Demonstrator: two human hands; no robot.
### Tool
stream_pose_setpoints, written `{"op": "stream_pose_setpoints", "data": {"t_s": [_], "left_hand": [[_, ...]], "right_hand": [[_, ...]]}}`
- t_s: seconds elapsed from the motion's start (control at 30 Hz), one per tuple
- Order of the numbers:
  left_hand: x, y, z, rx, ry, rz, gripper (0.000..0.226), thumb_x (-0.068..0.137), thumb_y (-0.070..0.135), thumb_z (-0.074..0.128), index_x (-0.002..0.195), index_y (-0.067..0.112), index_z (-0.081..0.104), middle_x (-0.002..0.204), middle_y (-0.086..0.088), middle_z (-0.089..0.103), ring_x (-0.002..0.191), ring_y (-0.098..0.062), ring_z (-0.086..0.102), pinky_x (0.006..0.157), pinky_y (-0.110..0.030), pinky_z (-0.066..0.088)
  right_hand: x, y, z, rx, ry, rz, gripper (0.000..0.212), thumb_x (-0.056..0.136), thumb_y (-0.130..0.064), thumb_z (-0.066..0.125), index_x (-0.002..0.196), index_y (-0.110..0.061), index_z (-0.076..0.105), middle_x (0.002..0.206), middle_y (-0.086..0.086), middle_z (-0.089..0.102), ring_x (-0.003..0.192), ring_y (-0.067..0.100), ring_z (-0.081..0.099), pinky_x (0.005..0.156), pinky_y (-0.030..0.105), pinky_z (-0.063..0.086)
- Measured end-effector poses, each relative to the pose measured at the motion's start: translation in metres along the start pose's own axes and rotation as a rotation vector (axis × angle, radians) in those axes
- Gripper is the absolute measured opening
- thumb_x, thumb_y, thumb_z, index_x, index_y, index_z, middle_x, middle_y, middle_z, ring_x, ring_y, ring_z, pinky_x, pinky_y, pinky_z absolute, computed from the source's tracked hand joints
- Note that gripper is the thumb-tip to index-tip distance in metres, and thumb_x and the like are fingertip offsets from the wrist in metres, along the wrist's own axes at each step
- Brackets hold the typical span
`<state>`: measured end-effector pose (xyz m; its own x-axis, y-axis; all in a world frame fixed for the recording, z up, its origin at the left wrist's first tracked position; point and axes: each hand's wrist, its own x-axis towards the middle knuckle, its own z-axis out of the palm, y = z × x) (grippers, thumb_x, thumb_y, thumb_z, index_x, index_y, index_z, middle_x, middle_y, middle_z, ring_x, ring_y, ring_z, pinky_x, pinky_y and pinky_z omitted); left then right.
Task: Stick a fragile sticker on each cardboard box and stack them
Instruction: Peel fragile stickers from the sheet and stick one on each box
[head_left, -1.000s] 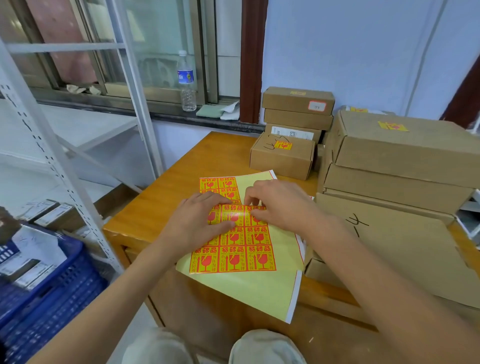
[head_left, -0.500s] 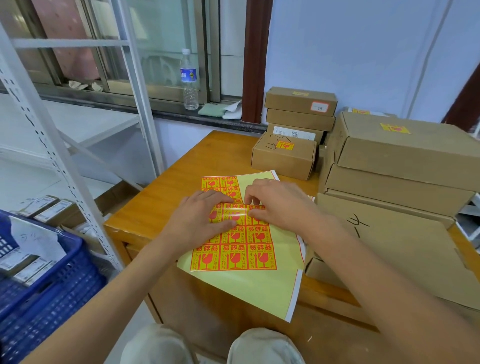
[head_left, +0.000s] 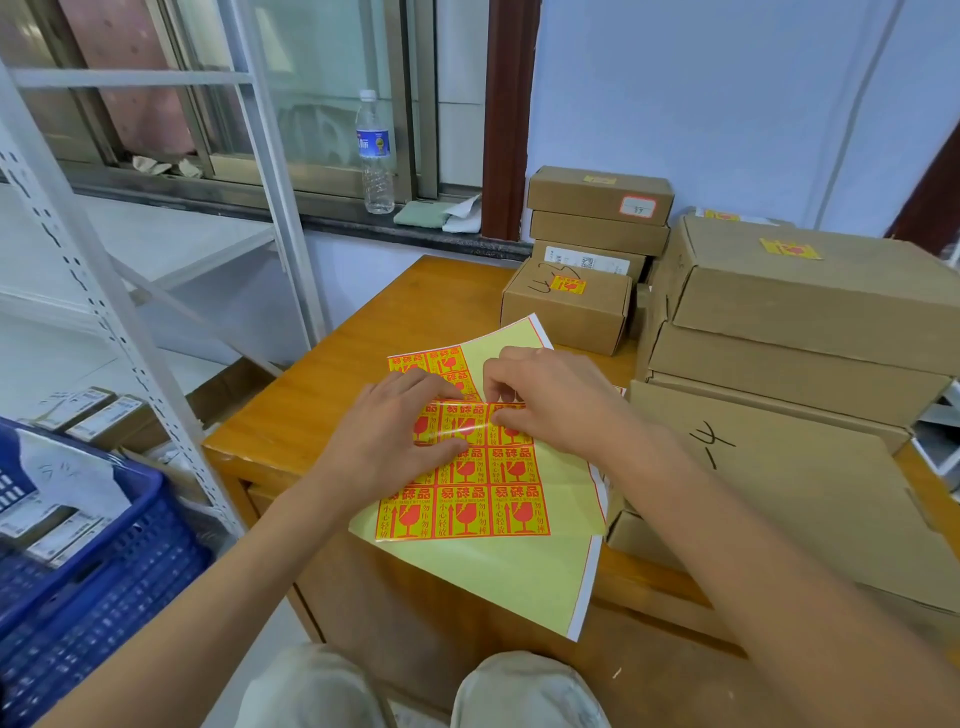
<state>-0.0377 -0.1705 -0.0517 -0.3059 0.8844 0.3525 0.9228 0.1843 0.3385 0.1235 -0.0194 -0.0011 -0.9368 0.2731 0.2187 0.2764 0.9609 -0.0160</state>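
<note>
Glossy red-and-yellow fragile stickers (head_left: 464, 470) on a smooth yellow paper backing sheet (head_left: 511, 571); varnished wooden table (head_left: 332, 405); matt brown cardboard boxes (head_left: 810, 306); clear plastic water bottle (head_left: 374, 156); white-painted metal shelving (head_left: 98, 291); blue plastic crate (head_left: 104, 587).

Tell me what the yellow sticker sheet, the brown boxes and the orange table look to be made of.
Yellow sticker sheet with red fragile labels: glossy paper on a matte pale backing; a glare streak crosses the labels and the sheet bends.
Brown boxes: matte cardboard with folded flaps and raw edges.
Orange table: probably varnished wood or veneer; grain and soft sheen show.
</note>
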Motion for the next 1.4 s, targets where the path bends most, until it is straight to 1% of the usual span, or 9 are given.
{"op": "stream_pose_setpoints", "data": {"t_s": [0.2,0.37,0.5,0.6,0.73,1.0,1.17,1.3,1.4], "left_hand": [[0.001,-0.002,-0.001,-0.031,-0.049,-0.045,0.057,0.084,0.066,0.066,0.134,0.043,0.051,0.136,0.017,0.056,0.120,-0.006,0.052,0.101,-0.038,0.049],[0.001,0.001,-0.001,-0.028,-0.041,-0.047,0.056,0.084,0.066,0.065,0.134,0.045,0.051,0.137,0.018,0.055,0.121,-0.006,0.050,0.101,-0.036,0.048],[0.001,0.000,-0.001,-0.030,-0.037,-0.040,0.056,0.084,0.068,0.064,0.134,0.044,0.052,0.138,0.018,0.055,0.122,-0.005,0.050,0.102,-0.035,0.045],[0.001,-0.001,-0.001,-0.030,-0.038,-0.035,0.057,0.084,0.069,0.063,0.134,0.043,0.052,0.137,0.017,0.055,0.123,-0.006,0.050,0.103,-0.035,0.045],[0.001,0.000,-0.001,-0.034,-0.039,-0.030,0.056,0.084,0.068,0.063,0.133,0.043,0.053,0.136,0.018,0.055,0.121,-0.005,0.050,0.102,-0.035,0.046],[0.001,0.000,-0.001,-0.020,-0.078,-0.063,0.058,0.085,0.069,0.063,0.136,0.044,0.052,0.139,0.016,0.056,0.123,-0.007,0.052,0.098,-0.033,0.047],[0.001,0.001,-0.001,0.025,-0.109,-0.062,0.063,0.088,0.072,0.056,0.143,0.043,0.047,0.151,0.012,0.048,0.145,-0.013,0.036,0.115,-0.042,0.034],[0.002,-0.002,-0.001,0.015,-0.177,-0.052,0.078,0.083,0.084,0.024,0.148,0.046,0.043,0.158,0.019,0.038,0.154,-0.015,0.017,0.122,-0.050,0.019],[0.004,-0.004,0.000,0.044,-0.213,-0.041,0.080,0.082,0.087,0.020,0.150,0.049,0.039,0.164,0.017,0.028,0.156,-0.016,0.008,0.124,-0.050,0.013]], "right_hand": [[-0.002,-0.001,0.001,-0.034,0.020,0.025,0.014,0.098,-0.027,0.062,0.090,-0.034,0.052,0.094,-0.015,0.060,0.085,0.009,0.055,0.061,0.029,0.040],[0.000,0.001,0.003,0.028,0.007,0.061,0.013,0.099,-0.035,0.065,0.110,-0.034,0.059,0.097,-0.017,0.062,0.086,0.005,0.053,0.061,0.027,0.039],[-0.001,0.001,0.002,0.016,0.008,0.053,0.002,0.097,-0.033,0.066,0.097,-0.033,0.064,0.100,-0.014,0.061,0.088,0.006,0.053,0.065,0.029,0.041],[-0.001,0.002,0.003,0.055,0.012,0.070,0.005,0.095,-0.031,0.067,0.097,-0.032,0.063,0.098,-0.014,0.060,0.088,0.007,0.054,0.062,0.027,0.037],[0.002,0.004,0.005,0.079,-0.020,0.084,0.021,0.096,-0.037,0.069,0.115,-0.034,0.062,0.104,-0.016,0.057,0.091,0.006,0.052,0.061,0.026,0.036],[0.000,0.000,0.000,0.044,-0.014,0.077,0.006,0.094,-0.029,0.067,0.089,-0.033,0.067,0.093,-0.013,0.065,0.088,0.008,0.059,0.062,0.029,0.041],[0.000,-0.002,0.002,0.057,-0.001,0.070,0.007,0.093,-0.030,0.065,0.088,-0.033,0.063,0.094,-0.014,0.059,0.087,0.007,0.053,0.058,0.026,0.034],[-0.002,0.001,-0.003,0.349,0.156,0.191,0.013,0.088,-0.029,0.070,0.078,-0.030,0.062,0.089,-0.012,0.064,0.088,0.009,0.062,0.076,0.037,0.050],[-0.006,0.003,-0.012,0.608,0.300,0.272,0.015,0.092,-0.019,0.068,0.077,-0.021,0.064,0.081,-0.006,0.069,0.082,0.013,0.066,0.074,0.034,0.054]]}}
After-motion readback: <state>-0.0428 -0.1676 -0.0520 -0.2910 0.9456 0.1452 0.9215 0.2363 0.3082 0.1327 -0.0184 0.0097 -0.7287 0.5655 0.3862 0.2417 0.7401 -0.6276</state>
